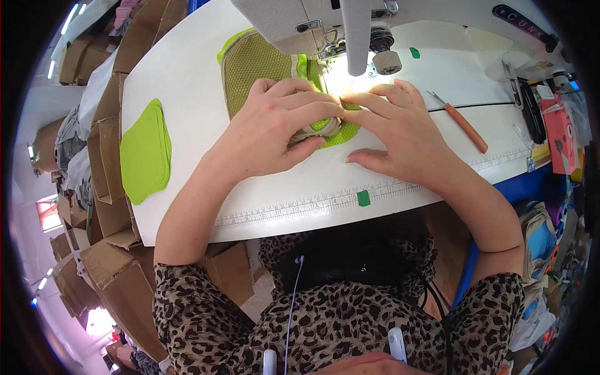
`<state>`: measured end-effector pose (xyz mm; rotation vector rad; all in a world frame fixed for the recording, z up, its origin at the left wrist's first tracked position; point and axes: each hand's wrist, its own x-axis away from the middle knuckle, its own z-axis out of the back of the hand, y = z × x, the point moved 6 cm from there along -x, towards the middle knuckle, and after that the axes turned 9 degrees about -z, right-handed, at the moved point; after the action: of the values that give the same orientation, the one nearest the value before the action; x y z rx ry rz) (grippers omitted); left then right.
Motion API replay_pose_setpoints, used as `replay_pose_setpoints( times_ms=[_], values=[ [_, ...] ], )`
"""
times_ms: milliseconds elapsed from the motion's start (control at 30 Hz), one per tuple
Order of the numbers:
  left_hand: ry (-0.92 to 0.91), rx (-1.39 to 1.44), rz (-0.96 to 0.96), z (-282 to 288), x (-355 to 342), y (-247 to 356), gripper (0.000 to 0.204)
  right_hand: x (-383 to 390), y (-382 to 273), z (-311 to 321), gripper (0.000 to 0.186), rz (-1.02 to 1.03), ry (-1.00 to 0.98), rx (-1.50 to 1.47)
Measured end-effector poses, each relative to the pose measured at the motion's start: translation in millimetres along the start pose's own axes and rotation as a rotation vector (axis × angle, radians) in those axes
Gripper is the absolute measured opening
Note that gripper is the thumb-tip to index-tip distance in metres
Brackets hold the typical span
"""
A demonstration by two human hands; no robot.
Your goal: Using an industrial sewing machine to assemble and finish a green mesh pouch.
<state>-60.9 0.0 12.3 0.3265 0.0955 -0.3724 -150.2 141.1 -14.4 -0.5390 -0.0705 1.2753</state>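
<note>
**While both hands rest on a mesh-and-lime fabric piece, their fingertips lie close to the lit sewing area**

The fingers of the left hand (281, 122) arch over the fabric piece (259, 72), the thumb at its near edge; whether they pinch it or only press cannot be told. The right hand (397, 128) is spread, its foremost fingertips at the fabric's right side, its thumb held apart from them over the bare tabletop. The index fingertips almost meet. The piece, olive mesh with lime green and a beige edge, lies on the white table (194, 87), mostly left of the lit area and partly hidden by the left hand. Just beyond stands the sewing machine (281, 25); its needle cannot be made out.

Risks are matters of judgement. Fingertips this near the stitching point could be caught if the machine ran while they strayed forward. Uneven pressure between the hands could skew the layers, and a fold hidden under the left palm could be sewn in. The orange-handled pointed tool (465, 128), lying bare beside the right hand, could prick a wrist that swung outward.

Farther out lie a printed ruler strip (300, 208) along the near edge, a stack of lime pieces (147, 153) at left, and cardboard boxes (112, 269) beyond the table.
</note>
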Motion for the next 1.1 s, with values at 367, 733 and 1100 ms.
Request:
replay_pose_setpoints(
  times_ms=[367,733,1100],
  values=[
    [0.054,0.065,0.085,-7.2,1.3,-6.6,0.026,-2.4,9.0,5.3,0.031,0.013,-0.037,-0.135],
    [0.114,0.219,0.119,-14.8,1.4,-18.7,0.022,-3.1,13.2,8.6,0.02,0.015,-0.055,-0.183],
    [0.133,0.324,0.126,-13.4,-1.5,-20.5,0.018,0.8,8.4,7.4,0.031,0.055,-0.087,-0.14]
  ],
)
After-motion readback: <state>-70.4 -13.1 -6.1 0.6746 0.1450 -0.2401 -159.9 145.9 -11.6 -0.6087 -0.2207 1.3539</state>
